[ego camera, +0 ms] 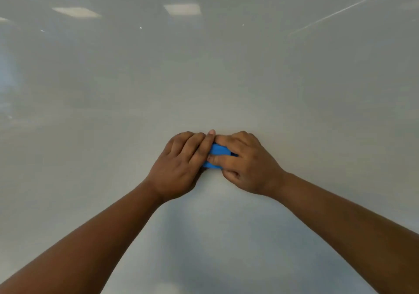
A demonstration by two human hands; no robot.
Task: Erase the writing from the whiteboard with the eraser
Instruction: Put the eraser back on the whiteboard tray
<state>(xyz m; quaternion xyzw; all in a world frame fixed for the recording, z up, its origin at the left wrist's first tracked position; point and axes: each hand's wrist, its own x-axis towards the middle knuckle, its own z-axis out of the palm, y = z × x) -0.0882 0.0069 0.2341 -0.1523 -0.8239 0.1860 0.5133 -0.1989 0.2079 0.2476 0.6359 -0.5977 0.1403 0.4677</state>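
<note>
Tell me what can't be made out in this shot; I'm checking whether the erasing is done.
Head view only:
- eraser: mostly covered by the left hand and right hand; its wiping face is hidden.
- whiteboard: its borders are cut off by the frame; glare and ceiling-light reflections could mask faint marks, and none are visible.
- Board under the hands and forearms: hidden.
</note>
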